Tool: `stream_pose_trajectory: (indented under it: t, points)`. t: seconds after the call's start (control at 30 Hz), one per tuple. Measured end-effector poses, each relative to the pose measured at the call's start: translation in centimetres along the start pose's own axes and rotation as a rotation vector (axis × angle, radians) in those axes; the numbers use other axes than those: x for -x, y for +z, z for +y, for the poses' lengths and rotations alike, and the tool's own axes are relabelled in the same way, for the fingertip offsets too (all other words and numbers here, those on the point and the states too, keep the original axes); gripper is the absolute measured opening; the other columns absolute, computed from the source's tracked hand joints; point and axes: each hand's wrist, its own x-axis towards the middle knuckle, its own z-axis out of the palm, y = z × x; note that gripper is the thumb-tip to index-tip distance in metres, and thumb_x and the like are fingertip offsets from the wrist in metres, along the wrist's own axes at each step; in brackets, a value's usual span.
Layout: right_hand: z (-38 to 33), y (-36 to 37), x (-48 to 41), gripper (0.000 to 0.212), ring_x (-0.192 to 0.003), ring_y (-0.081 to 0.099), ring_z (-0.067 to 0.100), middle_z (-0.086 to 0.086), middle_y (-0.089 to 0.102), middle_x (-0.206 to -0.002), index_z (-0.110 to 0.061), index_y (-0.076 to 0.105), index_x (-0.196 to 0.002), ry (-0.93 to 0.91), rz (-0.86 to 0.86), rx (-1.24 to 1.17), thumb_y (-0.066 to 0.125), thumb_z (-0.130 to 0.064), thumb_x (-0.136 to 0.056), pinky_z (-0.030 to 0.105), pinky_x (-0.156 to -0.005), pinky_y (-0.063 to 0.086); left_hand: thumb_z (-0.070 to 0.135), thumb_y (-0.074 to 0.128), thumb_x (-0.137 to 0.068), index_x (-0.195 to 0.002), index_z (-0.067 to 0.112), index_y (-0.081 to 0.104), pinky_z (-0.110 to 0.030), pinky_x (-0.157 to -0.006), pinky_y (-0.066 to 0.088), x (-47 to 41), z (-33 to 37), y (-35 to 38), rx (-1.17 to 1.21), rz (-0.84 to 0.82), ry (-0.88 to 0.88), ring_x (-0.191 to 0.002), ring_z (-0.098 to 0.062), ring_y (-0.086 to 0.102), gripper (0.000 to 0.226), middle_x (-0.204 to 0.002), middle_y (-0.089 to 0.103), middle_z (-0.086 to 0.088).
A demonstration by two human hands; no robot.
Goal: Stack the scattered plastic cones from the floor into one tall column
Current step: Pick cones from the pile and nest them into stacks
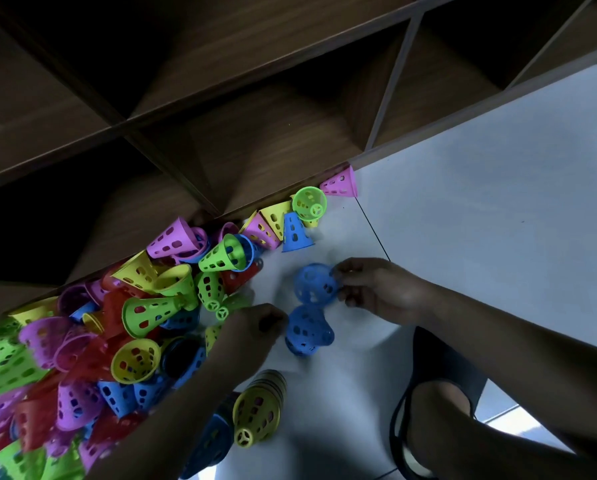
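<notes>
Right hand (pixel 373 289): fingertips curled round the rim of the upper blue cone (pixel 314 284), gripping it. The forearm enters from the right, low over the white floor (pixel 480 202).

Left hand (pixel 255 325): fingers curled, pinching the lower blue cone (pixel 307 332), which touches the upper one. The forearm reaches in from lower left.

A pile of loose cones (pixel 117 323) lies against the wooden shelf unit (pixel 255 133). A nested yellow cone stack (pixel 255 410) lies on its side nearby.

Head view; steeply down, close over floor (pixel 463 202)
</notes>
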Motion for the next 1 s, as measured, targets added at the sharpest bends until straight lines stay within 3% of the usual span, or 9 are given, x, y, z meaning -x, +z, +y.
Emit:
stream_pose_trajectory:
  t: [0.17,0.37,0.57,0.7,0.8,1.0]
  points:
    - [0.6,-0.2,0.5,0.005,-0.08,0.062,0.022,0.011,0.066,-0.095,-0.009,0.066,-0.103,0.145,-0.205,0.101,0.066,-0.011,-0.098,0.029,-0.069,0.052,0.019,0.068,-0.099,-0.095,0.029,0.076,-0.013,-0.059,0.046,0.1,-0.6,0.6,-0.118,-0.022,-0.006,-0.064,0.001,0.063,0.013,-0.067,0.069,0.018]
    - [1.5,-0.5,0.3,0.003,-0.079,0.061,0.018,0.009,0.066,-0.094,-0.009,0.064,-0.101,0.233,-0.269,0.329,0.061,-0.007,-0.101,0.028,-0.07,0.05,0.019,0.065,-0.1,-0.089,0.033,0.07,-0.008,-0.058,0.04,0.0,-1.6,1.1,-0.235,-0.032,-0.006,-0.072,0.001,0.064,0.018,-0.078,0.07,0.013]
    - [3.9,-0.1,-0.4,0.006,-0.079,0.068,0.024,0.013,0.072,-0.091,-0.004,0.066,-0.1,0.197,-0.193,0.572,0.068,-0.009,-0.098,0.035,-0.074,0.057,0.023,0.067,-0.098,-0.088,0.034,0.07,-0.03,-0.067,0.056,-0.6,-2.1,1.7,-0.276,0.004,-0.014,-0.07,-0.003,0.065,0.014,-0.076,0.069,0.013]
    - [4.3,-0.3,-0.9,0.014,-0.084,0.076,0.035,0.025,0.074,-0.096,0.008,0.064,-0.102,0.163,-0.081,0.63,0.067,-0.003,-0.094,0.038,-0.077,0.063,0.026,0.071,-0.098,-0.098,0.032,0.071,-0.026,-0.067,0.057,-1.4,-1.5,1.2,-0.268,0.063,0.052,-0.073,0.001,0.066,0.006,-0.08,0.068,0.019]
    - [4.1,-0.7,-1.5,0.019,-0.089,0.077,0.038,0.029,0.074,-0.098,0.011,0.063,-0.105,0.154,-0.034,0.601,0.066,-0.003,-0.092,0.041,-0.079,0.063,0.027,0.07,-0.098,-0.102,0.029,0.07,-0.033,-0.072,0.06,-2.6,-1.1,0.6,-0.282,0.089,0.081,-0.077,-0.003,0.068,0.005,-0.087,0.072,0.014]
    - [2.6,-1.7,-3.4,0.01,-0.079,0.074,0.025,0.011,0.076,-0.087,-0.005,0.07,-0.097,0.008,0.118,0.604,0.066,-0.002,-0.088,0.036,-0.068,0.058,0.025,0.069,-0.099,-0.101,0.023,0.069,-0.032,-0.078,0.062,-4.9,0.5,-0.1,-0.226,0.157,0.116,-0.08,-0.001,0.066,0.002,-0.091,0.069,0.012]
